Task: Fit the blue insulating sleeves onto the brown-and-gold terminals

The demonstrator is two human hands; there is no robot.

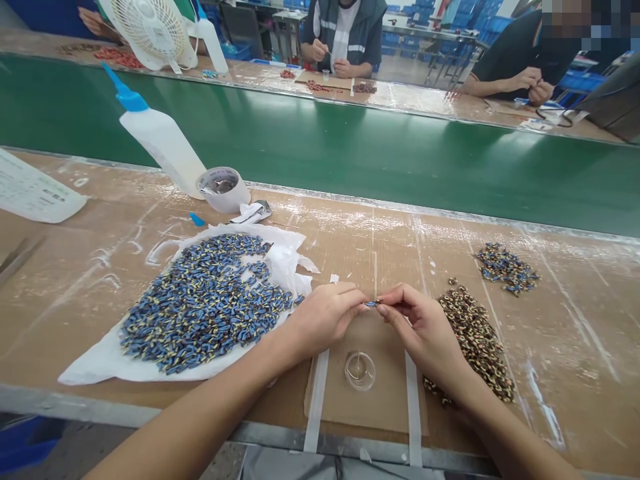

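My left hand (327, 313) and my right hand (423, 327) meet above a taped-down cardboard sheet (385, 400), both pinched on one small blue part (371, 303) held between their fingertips. A large heap of blue and yellow parts (205, 300) lies on a white plastic sheet (95, 363) to the left of my left hand. A pile of brown ring-shaped parts (475, 340) lies just right of my right hand. A small clear round cup (360, 370) sits on the cardboard below my hands.
A white squeeze bottle with a blue cap (160, 140), a tape roll (223, 189) and a paper sheet (35, 190) stand at the back left. A smaller heap of blue parts (505, 267) is at the right. Beyond lies a green conveyor belt (350, 147), with other seated people and a white fan (150, 30).
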